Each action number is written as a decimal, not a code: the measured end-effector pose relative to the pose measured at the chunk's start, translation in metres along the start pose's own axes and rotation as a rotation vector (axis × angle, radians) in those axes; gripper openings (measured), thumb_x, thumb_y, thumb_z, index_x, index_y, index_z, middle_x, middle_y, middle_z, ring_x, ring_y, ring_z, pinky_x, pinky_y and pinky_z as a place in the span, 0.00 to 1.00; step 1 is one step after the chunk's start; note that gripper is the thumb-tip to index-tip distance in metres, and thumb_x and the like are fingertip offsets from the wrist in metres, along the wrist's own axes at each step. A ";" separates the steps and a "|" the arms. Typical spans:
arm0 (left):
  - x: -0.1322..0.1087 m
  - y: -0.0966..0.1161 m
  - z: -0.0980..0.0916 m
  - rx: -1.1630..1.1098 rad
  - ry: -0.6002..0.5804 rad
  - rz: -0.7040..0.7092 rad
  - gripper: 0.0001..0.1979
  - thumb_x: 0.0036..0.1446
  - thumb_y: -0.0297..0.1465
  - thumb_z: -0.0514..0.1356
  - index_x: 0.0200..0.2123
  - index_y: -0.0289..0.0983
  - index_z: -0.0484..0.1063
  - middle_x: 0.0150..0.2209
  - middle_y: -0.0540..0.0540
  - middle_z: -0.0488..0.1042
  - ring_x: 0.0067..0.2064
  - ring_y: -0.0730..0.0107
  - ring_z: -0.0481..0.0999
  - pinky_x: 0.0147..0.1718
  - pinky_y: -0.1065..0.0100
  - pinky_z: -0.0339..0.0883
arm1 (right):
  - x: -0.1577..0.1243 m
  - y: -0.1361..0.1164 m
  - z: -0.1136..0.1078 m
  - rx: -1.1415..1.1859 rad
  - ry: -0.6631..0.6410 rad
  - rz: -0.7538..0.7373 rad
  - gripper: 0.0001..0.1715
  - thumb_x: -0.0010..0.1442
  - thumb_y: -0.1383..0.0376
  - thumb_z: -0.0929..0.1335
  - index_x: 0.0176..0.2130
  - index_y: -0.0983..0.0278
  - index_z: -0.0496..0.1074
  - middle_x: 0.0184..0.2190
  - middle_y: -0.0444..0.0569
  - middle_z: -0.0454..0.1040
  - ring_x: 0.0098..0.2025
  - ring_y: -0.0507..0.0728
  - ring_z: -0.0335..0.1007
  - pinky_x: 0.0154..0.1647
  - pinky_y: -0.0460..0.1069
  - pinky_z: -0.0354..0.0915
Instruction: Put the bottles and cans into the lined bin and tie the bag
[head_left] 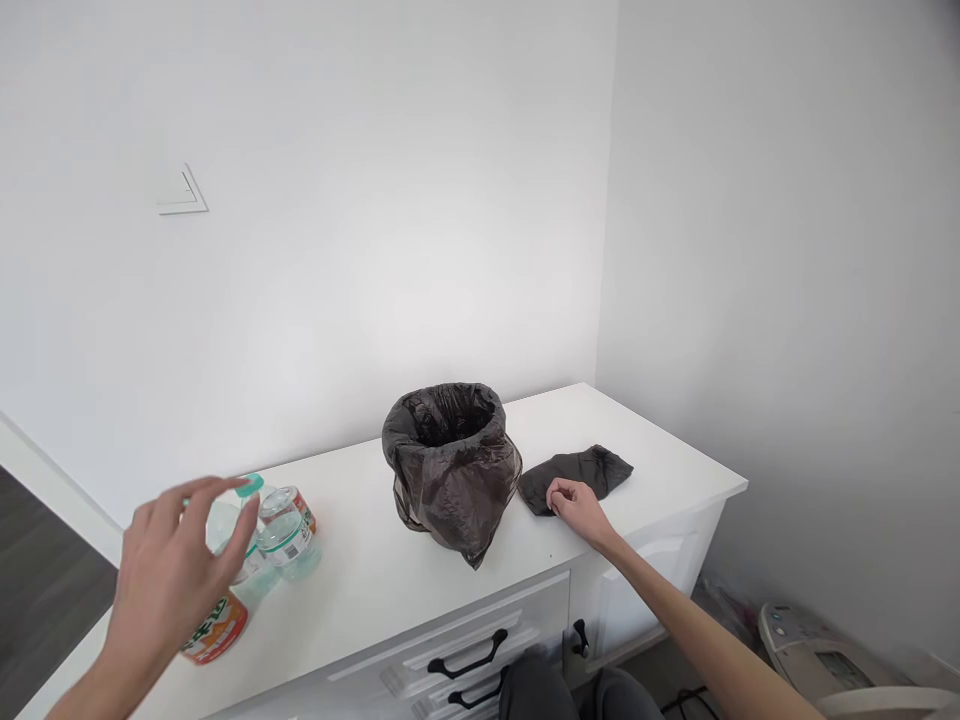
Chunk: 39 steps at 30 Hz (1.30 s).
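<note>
My left hand (180, 560) hovers over a group of clear plastic bottles, with thumb and forefinger apart around a green bottle cap (250, 485). Whether the fingertips touch the cap I cannot tell. Beside it lies a clear bottle (289, 545) with a green-edged label, and behind that a clear container (281, 500) with a red label. Partly hidden under my left hand is an orange-red labelled container (217, 630). My right hand (577, 508), fingers curled closed, rests at the near edge of a folded black plastic bag (592, 468); its fingertips are partly hidden.
A bin (450, 450) lined with a dark plastic bag stands mid-counter between my hands, its mouth open upward. The white countertop (352, 590) meets the wall behind. Below are drawers with black handles (469, 655). A beige appliance (817, 650) sits on the floor at right.
</note>
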<state>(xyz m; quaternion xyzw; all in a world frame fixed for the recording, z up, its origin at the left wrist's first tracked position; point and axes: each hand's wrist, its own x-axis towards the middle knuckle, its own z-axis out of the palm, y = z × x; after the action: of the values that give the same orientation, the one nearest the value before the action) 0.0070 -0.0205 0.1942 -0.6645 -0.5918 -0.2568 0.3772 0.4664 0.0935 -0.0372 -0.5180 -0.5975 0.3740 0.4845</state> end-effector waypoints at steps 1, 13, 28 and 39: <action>0.007 -0.007 0.006 0.066 -0.017 -0.004 0.25 0.68 0.50 0.47 0.50 0.40 0.72 0.51 0.39 0.76 0.53 0.48 0.73 0.53 0.45 0.69 | 0.000 0.000 0.000 -0.004 0.004 0.002 0.09 0.49 0.62 0.61 0.24 0.60 0.68 0.20 0.43 0.67 0.24 0.54 0.59 0.27 0.48 0.53; 0.012 -0.042 0.051 0.146 -0.204 0.230 0.38 0.70 0.53 0.33 0.54 0.37 0.74 0.45 0.44 0.83 0.50 0.56 0.80 0.51 0.54 0.71 | -0.004 -0.006 0.001 -0.026 0.040 -0.015 0.10 0.49 0.63 0.61 0.23 0.61 0.69 0.20 0.43 0.69 0.24 0.54 0.60 0.27 0.48 0.54; 0.080 0.097 -0.115 -0.318 0.345 -0.015 0.18 0.67 0.46 0.59 0.52 0.43 0.76 0.49 0.52 0.81 0.49 0.63 0.82 0.42 0.66 0.75 | -0.003 0.004 0.003 -0.044 0.019 -0.027 0.10 0.48 0.64 0.61 0.23 0.61 0.70 0.20 0.43 0.70 0.24 0.54 0.62 0.28 0.48 0.55; 0.139 0.143 -0.001 -0.585 -0.363 0.283 0.22 0.66 0.52 0.55 0.50 0.44 0.76 0.49 0.48 0.82 0.47 0.60 0.81 0.48 0.62 0.73 | 0.002 0.007 0.005 -0.051 0.021 -0.037 0.10 0.48 0.65 0.61 0.23 0.60 0.70 0.19 0.42 0.68 0.23 0.54 0.61 0.27 0.47 0.54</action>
<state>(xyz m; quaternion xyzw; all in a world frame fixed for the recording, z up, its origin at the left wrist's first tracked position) 0.1707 0.0591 0.2755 -0.8543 -0.4527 -0.2383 0.0918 0.4631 0.0974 -0.0450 -0.5231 -0.6113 0.3442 0.4840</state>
